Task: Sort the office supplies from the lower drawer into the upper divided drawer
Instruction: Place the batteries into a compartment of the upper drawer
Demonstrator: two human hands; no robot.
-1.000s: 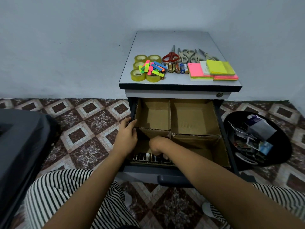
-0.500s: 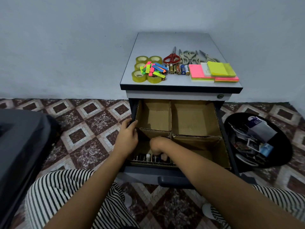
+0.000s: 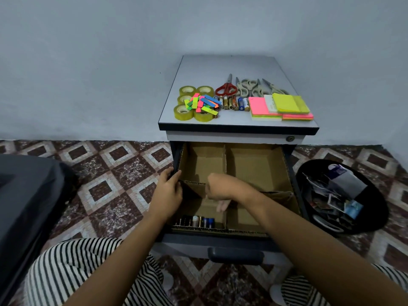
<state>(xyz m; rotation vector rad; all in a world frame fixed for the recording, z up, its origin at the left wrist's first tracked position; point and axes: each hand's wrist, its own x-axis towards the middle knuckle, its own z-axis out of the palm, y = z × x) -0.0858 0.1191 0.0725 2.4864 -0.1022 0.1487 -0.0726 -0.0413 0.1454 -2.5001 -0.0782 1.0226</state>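
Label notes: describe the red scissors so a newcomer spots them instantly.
On the grey cabinet top against the wall, find the row of scissors behind the batteries. The red scissors lie leftmost, next to the tape rolls. Only they have red handles; the rest are grey.

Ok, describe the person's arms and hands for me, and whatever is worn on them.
The left hand and right hand are bare: no gloves, and no ring, watch or bracelet shows. No sleeve is seen anywhere up to the frame's edge. The trousers below are black-and-white striped.
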